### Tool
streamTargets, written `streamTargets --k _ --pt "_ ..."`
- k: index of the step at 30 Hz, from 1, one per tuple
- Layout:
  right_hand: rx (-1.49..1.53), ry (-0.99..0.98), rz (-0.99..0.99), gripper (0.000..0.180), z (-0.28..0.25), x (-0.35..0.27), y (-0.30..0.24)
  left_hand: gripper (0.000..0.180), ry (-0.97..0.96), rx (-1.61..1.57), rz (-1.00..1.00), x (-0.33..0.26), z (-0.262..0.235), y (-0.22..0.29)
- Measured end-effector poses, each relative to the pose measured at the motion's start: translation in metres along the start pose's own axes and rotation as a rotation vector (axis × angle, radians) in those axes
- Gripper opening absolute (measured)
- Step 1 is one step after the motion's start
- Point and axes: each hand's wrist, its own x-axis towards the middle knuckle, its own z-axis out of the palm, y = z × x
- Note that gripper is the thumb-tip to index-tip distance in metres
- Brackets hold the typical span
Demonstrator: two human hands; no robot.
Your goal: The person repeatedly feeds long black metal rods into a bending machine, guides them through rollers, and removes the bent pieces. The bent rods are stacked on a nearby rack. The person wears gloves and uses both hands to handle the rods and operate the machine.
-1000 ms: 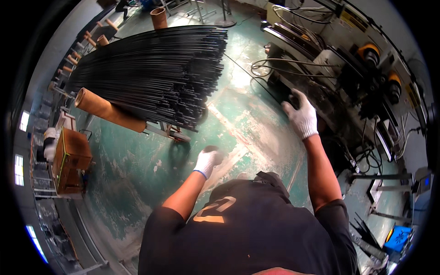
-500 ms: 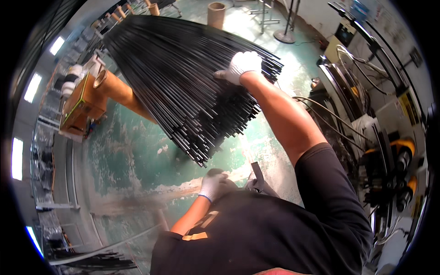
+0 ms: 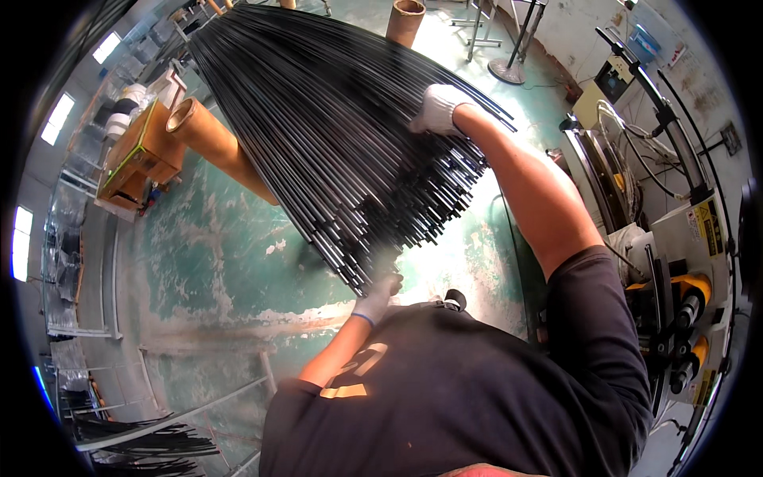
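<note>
Black rods (image 3: 318, 127) could slip or splay if my right hand (image 3: 442, 110) pulls unevenly; can't tell whether its fingers, or my blurred left hand's (image 3: 378, 299), grip.

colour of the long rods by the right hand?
The rods are black, with a slight sheen; best seen in the head view.

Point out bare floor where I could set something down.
The widest free patch is the green floor below the brown tube, left of the black rods and the left hand. A narrower, sunlit strip lies between the rod ends and the right forearm. Machinery crowds the right side; rods fill the upper middle.
</note>
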Motion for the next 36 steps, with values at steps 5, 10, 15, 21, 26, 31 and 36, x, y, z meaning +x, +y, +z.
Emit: streamTargets --k 5,10,15,21,26,31,36 --pt "0.099 -0.019 0.043 0.053 0.002 -0.017 0.013 0.027 0.072 -0.214 -0.176 -0.01 -0.023 -0.007" --pt "-0.005 -0.027 0.153 0.055 0.001 -0.055 0.012 0.029 -0.034 -0.042 -0.223 -0.005 -0.045 -0.03" --pt "0.166 -0.092 0.287 0.04 -0.001 -0.119 -0.001 0.028 -0.18 -0.158 -0.378 -0.003 -0.037 -0.026" --pt "0.12 -0.039 0.393 0.035 0.017 -0.274 0.008 0.032 -0.58 -0.071 -0.325 0.0 -0.01 0.0" --pt "0.126 0.122 0.671 0.031 0.069 -0.428 0.03 0.03 -0.779 -0.306 -0.255 -0.011 0.027 0.035" --pt "-0.193 0.392 0.915 0.016 0.153 -0.596 0.057 0.038 -0.962 -0.848 -0.233 -0.016 0.097 0.068" --pt "-0.314 0.648 0.914 0.011 0.226 -0.733 0.102 0.029 -0.738 -1.11 -0.205 -0.058 0.163 0.183"
